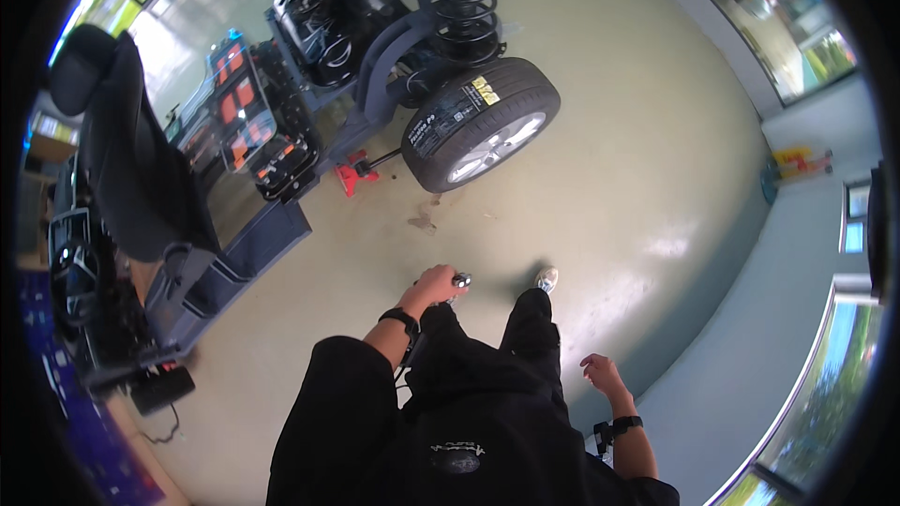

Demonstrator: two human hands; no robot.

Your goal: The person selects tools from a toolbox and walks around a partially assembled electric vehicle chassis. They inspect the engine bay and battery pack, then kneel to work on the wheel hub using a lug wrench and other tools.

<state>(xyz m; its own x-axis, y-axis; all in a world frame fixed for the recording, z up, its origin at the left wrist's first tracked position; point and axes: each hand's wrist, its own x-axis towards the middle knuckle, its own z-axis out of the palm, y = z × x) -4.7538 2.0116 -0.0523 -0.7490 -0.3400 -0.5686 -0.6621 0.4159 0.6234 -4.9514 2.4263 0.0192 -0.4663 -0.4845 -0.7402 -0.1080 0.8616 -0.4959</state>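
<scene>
My left hand (433, 284) is closed around a small metal tool (459, 280) with a shiny silver head, held out in front of my body. My right hand (600, 372) hangs at my side with fingers loosely apart and nothing in it. Both wrists wear black bands. Ahead stands a stripped car chassis with a black tyre on a silver wheel (480, 124), a black coil spring (464, 0) above it and a red jack (351, 173) under the frame. My shoe (547, 278) shows on the floor.
A black car seat (131, 159) sits on the chassis at left, with orange-and-black battery parts (239, 117) beside it. The floor (637, 131) is pale glossy green. A grey wall with windows curves along the right. A red and yellow object (804, 164) lies by the wall.
</scene>
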